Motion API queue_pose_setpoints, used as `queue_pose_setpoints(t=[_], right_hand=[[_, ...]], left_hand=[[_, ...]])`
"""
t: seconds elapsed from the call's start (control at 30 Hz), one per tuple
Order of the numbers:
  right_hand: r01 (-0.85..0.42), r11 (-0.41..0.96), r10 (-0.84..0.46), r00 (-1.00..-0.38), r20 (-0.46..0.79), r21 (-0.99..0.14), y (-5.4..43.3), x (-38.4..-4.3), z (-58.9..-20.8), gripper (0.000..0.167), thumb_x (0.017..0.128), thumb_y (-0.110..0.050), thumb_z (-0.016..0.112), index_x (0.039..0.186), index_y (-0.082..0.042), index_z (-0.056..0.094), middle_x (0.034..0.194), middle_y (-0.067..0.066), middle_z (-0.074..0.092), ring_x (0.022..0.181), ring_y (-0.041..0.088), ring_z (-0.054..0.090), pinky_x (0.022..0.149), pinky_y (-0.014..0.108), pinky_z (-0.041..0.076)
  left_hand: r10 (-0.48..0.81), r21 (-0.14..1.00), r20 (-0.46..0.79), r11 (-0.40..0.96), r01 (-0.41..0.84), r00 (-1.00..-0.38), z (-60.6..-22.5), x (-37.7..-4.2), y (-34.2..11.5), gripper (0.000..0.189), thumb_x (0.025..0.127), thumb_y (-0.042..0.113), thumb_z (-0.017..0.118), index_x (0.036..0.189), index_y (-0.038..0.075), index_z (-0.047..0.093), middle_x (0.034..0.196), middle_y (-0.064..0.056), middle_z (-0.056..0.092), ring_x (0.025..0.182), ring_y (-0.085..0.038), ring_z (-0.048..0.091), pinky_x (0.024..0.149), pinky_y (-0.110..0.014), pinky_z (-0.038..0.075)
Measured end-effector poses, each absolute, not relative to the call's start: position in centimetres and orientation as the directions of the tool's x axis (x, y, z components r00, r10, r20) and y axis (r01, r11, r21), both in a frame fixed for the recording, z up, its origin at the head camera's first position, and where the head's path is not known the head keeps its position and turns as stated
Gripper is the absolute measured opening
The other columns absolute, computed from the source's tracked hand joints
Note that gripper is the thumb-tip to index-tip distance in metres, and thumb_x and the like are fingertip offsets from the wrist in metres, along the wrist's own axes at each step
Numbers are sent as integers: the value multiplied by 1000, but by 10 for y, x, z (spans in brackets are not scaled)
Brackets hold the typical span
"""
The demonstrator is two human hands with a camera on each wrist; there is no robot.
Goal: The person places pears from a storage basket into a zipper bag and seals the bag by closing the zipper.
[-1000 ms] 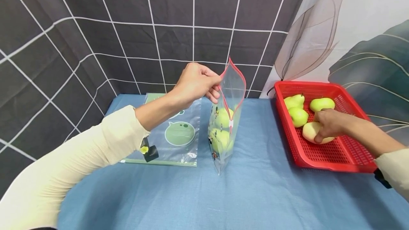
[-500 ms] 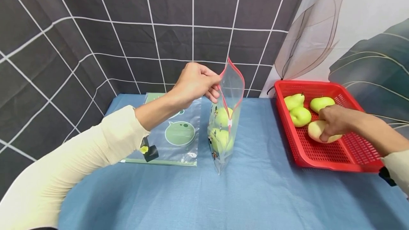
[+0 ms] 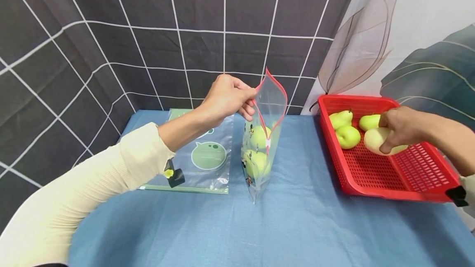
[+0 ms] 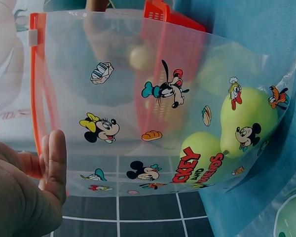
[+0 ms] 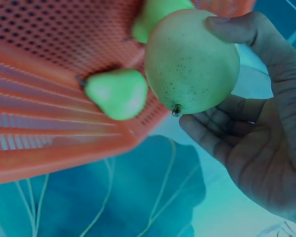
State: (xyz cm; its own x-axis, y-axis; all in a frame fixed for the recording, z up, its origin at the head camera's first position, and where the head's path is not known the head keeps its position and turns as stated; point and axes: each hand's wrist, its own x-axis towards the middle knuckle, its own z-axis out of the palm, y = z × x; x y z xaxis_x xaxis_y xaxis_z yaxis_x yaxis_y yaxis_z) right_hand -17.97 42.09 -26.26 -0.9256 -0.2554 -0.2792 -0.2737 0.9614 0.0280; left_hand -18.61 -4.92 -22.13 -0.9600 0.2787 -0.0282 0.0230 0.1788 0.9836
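In the head view my left hand [image 3: 231, 96] pinches the red zip edge of a clear bag [image 3: 272, 102] that stands upright with its mouth parted. Cartoon prints cover the bag's side, and green pears [image 4: 249, 118] lie at its bottom in the left wrist view. My right hand [image 3: 408, 125] grips a pale, speckled oval fruit [image 5: 190, 64] over the red basket [image 3: 345, 178]. Thumb and fingers hold the fruit from opposite sides in the right wrist view. Several green pears [image 3: 348, 136] lie in the basket's far left part; one is partly hidden behind the held fruit.
A flat clear bag [image 3: 182, 180] with green prints lies on the blue cloth [image 3: 237, 234], left of the upright bag. My left sleeve [image 3: 111, 168] crosses over the cloth. A dark grid-patterned curtain [image 3: 196, 48] hangs behind.
My right hand has moved right and slightly up, lifting the pale fruit off the basket's bottom. The held fruit now overlaps the pear behind it. My left hand keeps its place on the bag.
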Motion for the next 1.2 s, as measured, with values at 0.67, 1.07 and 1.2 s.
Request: queue_pose_setpoints(t=[0.67, 1.07, 1.2], right_hand=[[-452, 892, -450, -881, 145, 23, 339, -193, -192, 77, 58, -32, 106, 119, 2, 73, 110, 19, 73, 97, 32, 69, 79, 49, 58], [-512, 856, -474, -830, 294, -65, 266, -184, -156, 75, 60, -28, 103, 126, -6, 74, 120, 17, 71, 107, 31, 68, 90, 52, 56], [-563, 821, -501, -788, 358, -91, 244, -181, -145, 76, 59, -26, 103, 128, -7, 75, 122, 16, 72, 109, 31, 68, 92, 49, 53]], left_hand=[[287, 975, -48, 221, 17, -957, -219, -186, -50, 26, 109, 7, 67, 91, -10, 76, 67, -9, 71, 52, -13, 71, 65, -35, 72], [306, 978, -39, 207, 27, -951, -221, -188, -50, 24, 108, 3, 65, 102, -17, 76, 66, -8, 71, 51, -12, 71, 64, -34, 72], [309, 980, -40, 197, 23, -950, -222, -189, -50, 23, 108, 3, 65, 94, -10, 77, 66, -9, 71, 51, -13, 71, 62, -34, 71]])
